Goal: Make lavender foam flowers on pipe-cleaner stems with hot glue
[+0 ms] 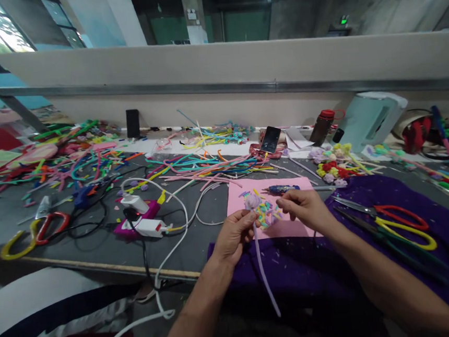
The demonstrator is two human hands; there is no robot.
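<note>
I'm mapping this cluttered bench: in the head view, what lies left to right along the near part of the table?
Yellow-handled scissors → white power adapter → left hand holding a lilac pipe cleaner → right hand → red-and-yellow scissors.

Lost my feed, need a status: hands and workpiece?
Left hand pinching lilac pipe-cleaner flower, stem hanging. Right hand fingering small coloured pieces on pink sheet. Scissors lie right.

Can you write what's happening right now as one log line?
left hand: pinches lilac pipe-cleaner flower stem | right hand: fingers over small pastel pieces | beneath: pink paper sheet
</note>
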